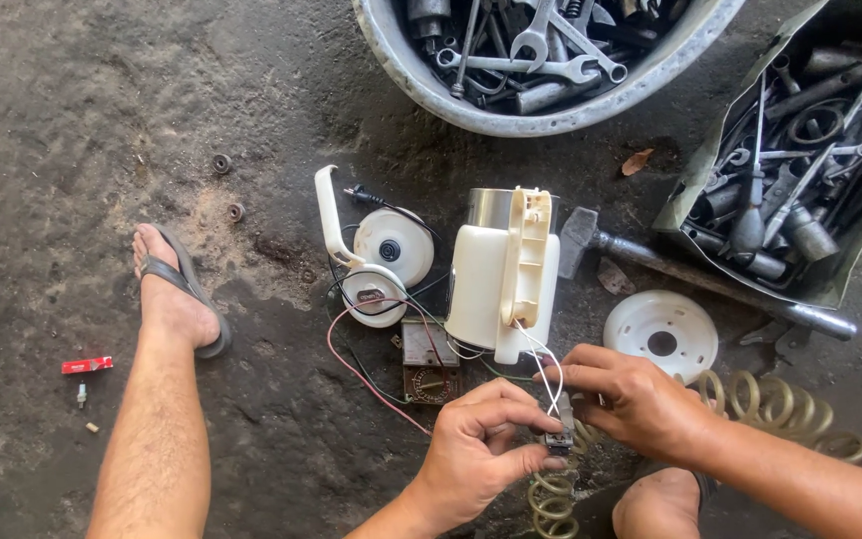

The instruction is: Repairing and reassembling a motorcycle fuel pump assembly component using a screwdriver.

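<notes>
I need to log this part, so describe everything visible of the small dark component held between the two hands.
The small dark component is a blocky part that looks like plastic, held upright above the floor. The left hand pinches its lower end and the right hand its top, hiding much of it. Thin white wires run from it up to the cream appliance body.

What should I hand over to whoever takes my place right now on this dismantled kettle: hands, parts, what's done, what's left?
Left hand: fingers pinch a small dark switch part from below.
Right hand: fingers grip the white wires just above that part.
Kettle body lies on its side on the ground, wires running out of its base end.
Done: white base discs, loose handle piece and round plate are off, lying around the body; brown thermostat block sits beside it, red wire attached.
Left: switch part and wires are not yet separated or refitted; I cannot tell which.
Tools: basin, box.
</notes>
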